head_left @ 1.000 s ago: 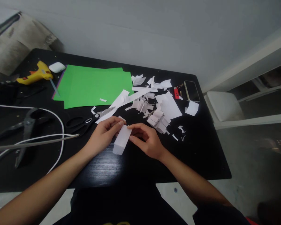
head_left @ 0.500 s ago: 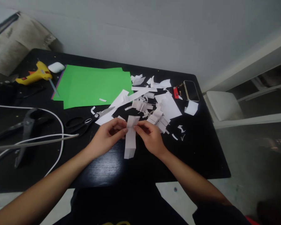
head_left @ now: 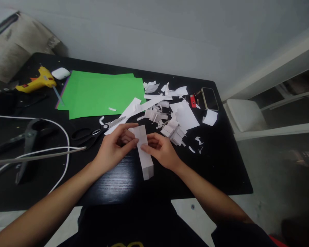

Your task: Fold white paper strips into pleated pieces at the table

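A folded white paper strip (head_left: 145, 156) is held upright-to-tilted over the front of the black table, its lower end bent into a short boxy fold. My left hand (head_left: 115, 142) pinches its upper left edge between thumb and fingers. From the other side, my right hand (head_left: 162, 151) grips it with the thumb on its near face and the fingers behind. Just beyond my hands lie small folded paper pieces (head_left: 173, 130). Black-handled scissors (head_left: 92, 133) rest left of my left hand, their blades over a long white paper strip (head_left: 130, 109).
Green sheets (head_left: 105, 94) lie at the back, with a yellow glue gun (head_left: 41, 80) and a white case (head_left: 61, 73) to their left. Pliers (head_left: 29, 144) and a white cable (head_left: 67, 137) occupy the left. A red lighter (head_left: 193, 101) and a phone (head_left: 209, 98) sit back right.
The paper strip has turned, its lower end swinging to the right and its top to the left. My right thumb has shifted down onto its near face.
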Available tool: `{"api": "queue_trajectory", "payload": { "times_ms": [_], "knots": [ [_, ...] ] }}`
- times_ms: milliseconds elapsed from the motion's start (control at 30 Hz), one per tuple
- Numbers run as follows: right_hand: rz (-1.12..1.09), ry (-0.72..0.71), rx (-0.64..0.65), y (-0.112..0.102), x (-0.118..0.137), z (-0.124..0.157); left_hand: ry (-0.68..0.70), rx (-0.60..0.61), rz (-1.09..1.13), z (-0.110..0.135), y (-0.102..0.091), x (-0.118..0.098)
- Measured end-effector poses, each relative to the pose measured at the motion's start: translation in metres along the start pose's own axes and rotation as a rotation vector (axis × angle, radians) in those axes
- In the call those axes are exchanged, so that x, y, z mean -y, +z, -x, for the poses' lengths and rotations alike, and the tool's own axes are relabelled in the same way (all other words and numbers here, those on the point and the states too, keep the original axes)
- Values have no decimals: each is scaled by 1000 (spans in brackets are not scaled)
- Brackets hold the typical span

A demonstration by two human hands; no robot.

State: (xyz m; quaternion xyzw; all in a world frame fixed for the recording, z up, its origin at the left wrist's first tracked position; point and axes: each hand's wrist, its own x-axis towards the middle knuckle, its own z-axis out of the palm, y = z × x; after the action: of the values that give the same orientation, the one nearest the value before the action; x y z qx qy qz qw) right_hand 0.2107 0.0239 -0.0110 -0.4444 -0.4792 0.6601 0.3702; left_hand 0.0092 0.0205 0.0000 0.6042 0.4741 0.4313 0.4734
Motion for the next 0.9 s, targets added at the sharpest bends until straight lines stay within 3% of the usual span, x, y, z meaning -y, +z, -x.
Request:
{"api": "queue_trajectory", "payload": {
  "times_ms": [567, 900],
  "knots": [
    [-18, 101, 13, -5, -1, -2, 54, -17, -253, -6, -16, 4],
    [-97, 164, 18, -7, 0, -4, 221, -41, -377, -6, -17, 2]
  ]
}}
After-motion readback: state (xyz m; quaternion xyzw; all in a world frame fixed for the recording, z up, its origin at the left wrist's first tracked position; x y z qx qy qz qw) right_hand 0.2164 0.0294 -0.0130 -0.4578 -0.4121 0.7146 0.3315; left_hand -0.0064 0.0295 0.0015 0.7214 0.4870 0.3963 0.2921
